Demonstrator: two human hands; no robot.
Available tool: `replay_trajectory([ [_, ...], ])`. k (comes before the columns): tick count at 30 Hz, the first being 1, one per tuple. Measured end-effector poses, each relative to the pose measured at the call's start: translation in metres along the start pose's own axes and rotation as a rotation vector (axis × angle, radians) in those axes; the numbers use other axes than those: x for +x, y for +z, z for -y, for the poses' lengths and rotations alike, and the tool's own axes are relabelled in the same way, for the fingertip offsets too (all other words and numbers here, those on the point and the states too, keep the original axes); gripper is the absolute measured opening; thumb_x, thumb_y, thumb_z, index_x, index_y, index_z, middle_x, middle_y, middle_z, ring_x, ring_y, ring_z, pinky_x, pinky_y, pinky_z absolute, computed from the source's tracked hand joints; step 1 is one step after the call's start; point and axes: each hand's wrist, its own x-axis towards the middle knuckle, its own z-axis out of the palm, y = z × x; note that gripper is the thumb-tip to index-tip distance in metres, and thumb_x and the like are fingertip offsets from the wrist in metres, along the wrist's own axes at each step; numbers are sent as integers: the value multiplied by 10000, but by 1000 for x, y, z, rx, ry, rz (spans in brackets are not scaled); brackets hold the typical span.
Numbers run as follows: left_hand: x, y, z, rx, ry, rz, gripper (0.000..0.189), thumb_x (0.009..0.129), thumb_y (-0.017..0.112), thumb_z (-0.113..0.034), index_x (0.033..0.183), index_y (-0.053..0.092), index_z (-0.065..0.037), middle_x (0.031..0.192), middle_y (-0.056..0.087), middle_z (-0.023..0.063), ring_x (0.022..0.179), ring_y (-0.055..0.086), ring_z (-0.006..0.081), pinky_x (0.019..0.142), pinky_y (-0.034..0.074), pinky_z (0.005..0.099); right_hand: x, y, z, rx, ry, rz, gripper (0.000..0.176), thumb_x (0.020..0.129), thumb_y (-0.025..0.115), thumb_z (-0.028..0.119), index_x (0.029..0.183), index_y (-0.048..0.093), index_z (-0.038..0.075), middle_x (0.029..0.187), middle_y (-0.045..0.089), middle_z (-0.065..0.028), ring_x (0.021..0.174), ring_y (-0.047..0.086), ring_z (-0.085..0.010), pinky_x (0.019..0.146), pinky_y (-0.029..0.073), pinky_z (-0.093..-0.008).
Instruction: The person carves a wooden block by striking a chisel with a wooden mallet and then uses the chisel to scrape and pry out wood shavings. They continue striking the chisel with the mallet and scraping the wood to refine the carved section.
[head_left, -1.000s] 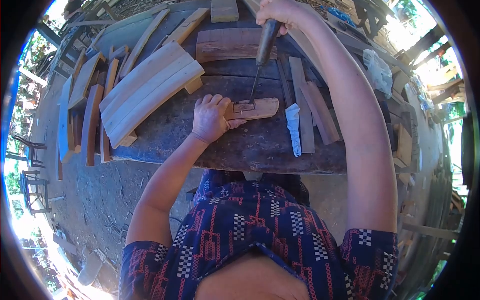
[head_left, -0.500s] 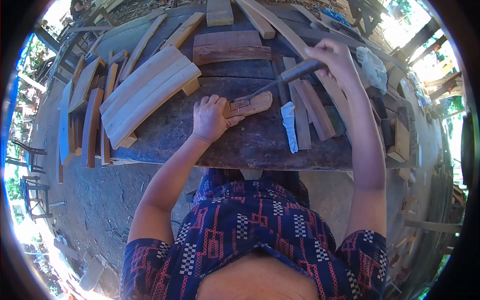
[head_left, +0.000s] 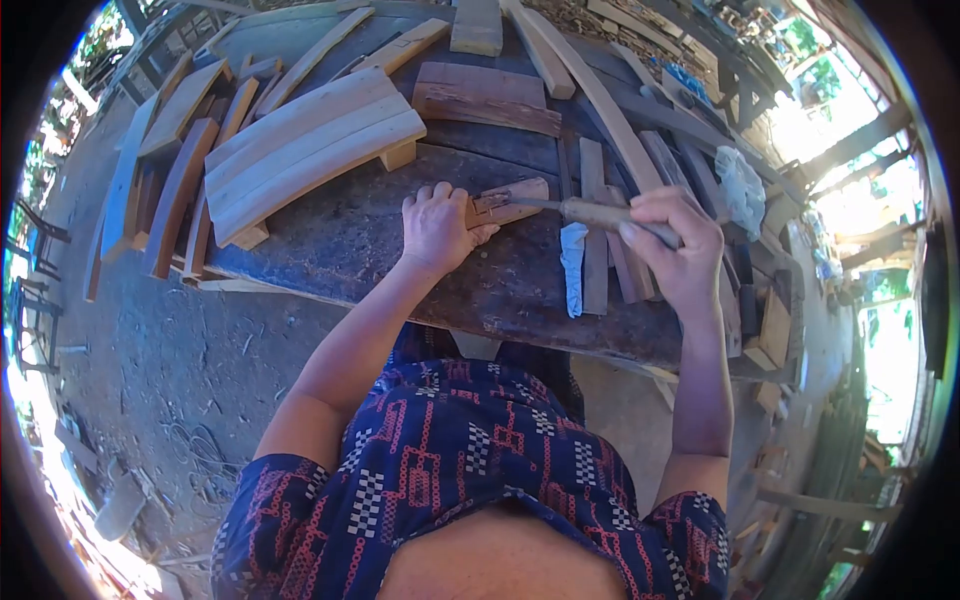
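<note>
On the dark workbench (head_left: 350, 270), my left hand (head_left: 437, 226) is wrapped round one end of a short wooden block (head_left: 522, 198) with recesses cut in its upper face. My right hand (head_left: 680, 240) grips the wooden handle of a chisel-like tool (head_left: 598, 214). The tool lies nearly level, its thin metal shaft pointing left with the tip at the block's recessed part. Whether the tip touches the wood is too small to tell. A pale crumpled strip (head_left: 573, 268) rests on the bench just below the handle.
A slatted curved wooden panel (head_left: 310, 150) stands left of my left hand. Reddish-brown wood (head_left: 485, 95) lies behind the block. Long boards (head_left: 590, 90) and a clear plastic bag (head_left: 740, 190) are at the right. More curved pieces (head_left: 183, 200) crowd the bench's left end.
My right hand has come down, and the tool has swung from a steep slant to nearly level. The left hand still holds the block. The whole view has turned slightly.
</note>
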Motion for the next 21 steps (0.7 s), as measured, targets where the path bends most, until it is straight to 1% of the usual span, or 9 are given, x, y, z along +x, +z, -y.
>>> replay_trajectory([
  [2, -1, 0, -1, 0, -11, 6, 489, 677, 740, -497, 912, 624, -85, 941, 561, 78, 975, 540, 291, 804, 405, 447, -5, 2, 5, -16, -42, 13, 117, 720, 705, -12, 814, 637, -1, 846, 630, -96, 805, 628, -186, 715, 483, -281],
  [8, -2, -1, 0, -21, -21, 16, 487, 674, 750, -482, 924, 623, -84, 960, 565, 84, 990, 536, 297, 829, 402, 452, 3, 6, 16, -41, -4, 25, 112, 710, 708, 0, 794, 635, 10, 815, 626, -89, 766, 634, -195, 691, 487, -290],
  [11, -2, -3, -1, -29, -28, 31, 486, 679, 750, -469, 949, 626, -84, 974, 567, 92, 998, 538, 297, 844, 401, 448, 34, 5, 25, -162, 23, 133, 105, 705, 700, 46, 773, 624, 23, 798, 614, -86, 742, 630, -216, 671, 482, -297],
  [13, -3, -3, -1, -25, -30, 45, 489, 681, 751, -461, 961, 623, -81, 979, 567, 98, 1002, 539, 299, 846, 404, 445, 60, 8, 31, -184, 48, 284, 107, 693, 674, 93, 756, 608, 37, 784, 603, -83, 735, 620, -255, 666, 481, -334],
  [15, -2, -5, 0, -21, -33, 57, 492, 682, 751, -453, 973, 621, -79, 984, 568, 103, 1006, 541, 301, 848, 408, 442, 77, 17, 34, -220, 2, 293, 105, 687, 661, 99, 752, 604, 39, 781, 604, -82, 742, 620, -267, 674, 481, -355],
  [17, 0, -9, 4, -40, -32, 151, 527, 678, 750, -460, 1004, 627, -65, 1014, 575, 114, 1047, 535, 301, 870, 417, 434, 84, 26, 37, -239, -47, 312, 95, 672, 629, 104, 735, 593, 44, 774, 600, -78, 754, 610, -299, 688, 475, -400],
  [18, 2, -12, 7, -39, -28, 150, 527, 678, 750, -460, 1004, 627, -65, 1014, 575, 114, 1047, 535, 301, 870, 417, 434, 84, 27, 42, -241, -47, 308, 95, 672, 629, 104, 735, 593, 44, 774, 600, -78, 754, 610, -299, 688, 475, -400],
  [20, 10, -23, 10, -154, -37, 280, 666, 669, 753, -493, 1138, 584, -51, 1085, 591, 149, 1086, 546, 320, 903, 429, 418, 82, 27, 50, -277, -43, 358, 90, 675, 625, 109, 725, 591, 42, 772, 595, -82, 756, 607, -305, 689, 473, -402],
  [21, 16, -27, 10, -155, -33, 281, 666, 669, 753, -493, 1138, 584, -51, 1085, 591, 149, 1086, 546, 320, 903, 429, 418, 82, 27, 49, -279, -41, 357, 90, 675, 625, 109, 725, 591, 42, 772, 595, -82, 756, 607, -305, 689, 473, -402],
])
